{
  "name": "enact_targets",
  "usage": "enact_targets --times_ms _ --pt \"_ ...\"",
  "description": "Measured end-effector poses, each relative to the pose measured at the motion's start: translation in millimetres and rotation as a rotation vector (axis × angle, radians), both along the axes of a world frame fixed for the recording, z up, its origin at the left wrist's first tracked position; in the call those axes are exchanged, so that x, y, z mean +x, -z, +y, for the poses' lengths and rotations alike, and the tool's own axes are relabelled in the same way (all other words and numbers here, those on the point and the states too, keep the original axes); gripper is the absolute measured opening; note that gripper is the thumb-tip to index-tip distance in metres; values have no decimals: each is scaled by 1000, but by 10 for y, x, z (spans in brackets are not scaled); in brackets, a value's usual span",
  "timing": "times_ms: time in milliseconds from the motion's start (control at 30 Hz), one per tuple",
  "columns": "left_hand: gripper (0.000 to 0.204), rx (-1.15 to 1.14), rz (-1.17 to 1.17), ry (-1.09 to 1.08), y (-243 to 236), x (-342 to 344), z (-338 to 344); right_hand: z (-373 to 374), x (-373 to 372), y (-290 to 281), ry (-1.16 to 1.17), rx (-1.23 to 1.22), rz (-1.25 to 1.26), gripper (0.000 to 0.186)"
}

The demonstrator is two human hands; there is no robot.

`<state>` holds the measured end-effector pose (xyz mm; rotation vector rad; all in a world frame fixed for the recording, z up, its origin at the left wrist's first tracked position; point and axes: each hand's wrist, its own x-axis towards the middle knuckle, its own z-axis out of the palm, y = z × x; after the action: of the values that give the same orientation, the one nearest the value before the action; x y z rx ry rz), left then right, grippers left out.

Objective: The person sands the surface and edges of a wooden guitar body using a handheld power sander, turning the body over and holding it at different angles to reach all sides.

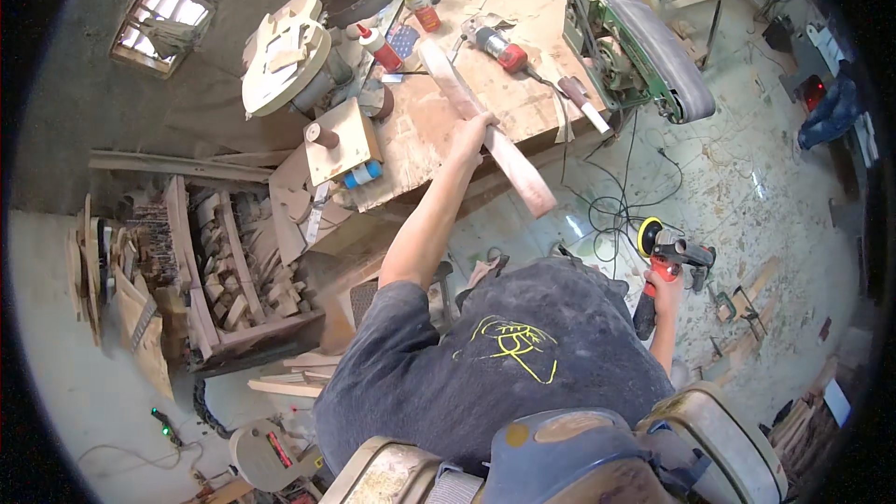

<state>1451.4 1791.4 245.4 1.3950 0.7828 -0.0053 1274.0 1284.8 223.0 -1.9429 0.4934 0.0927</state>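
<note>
A long, slightly curved strip of pale wood lies slantwise over the front of the workbench, its near end sticking out past the edge. My left hand is closed around the strip near its middle. Off to the right and lower, my right hand grips a red and black power sander with a round yellow-backed pad. The pad is well apart from the wood. Part of the right forearm is hidden behind my dark shirt.
Glue bottles and another red power tool sit on the bench. A green belt sander stands at its right end. Black cables loop on the floor below. Wood offcuts fill a crate at the left.
</note>
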Motion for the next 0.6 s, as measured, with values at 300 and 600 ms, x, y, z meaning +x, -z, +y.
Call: enact_targets --times_ms 300,600 --pt "44 -526 -510 -410 40 -23 -375 439 -176 -280 -20 34 51 72" --pt "57 -1249 -485 -500 438 -197 -1144 795 -513 -416 -5 -119 24 69"
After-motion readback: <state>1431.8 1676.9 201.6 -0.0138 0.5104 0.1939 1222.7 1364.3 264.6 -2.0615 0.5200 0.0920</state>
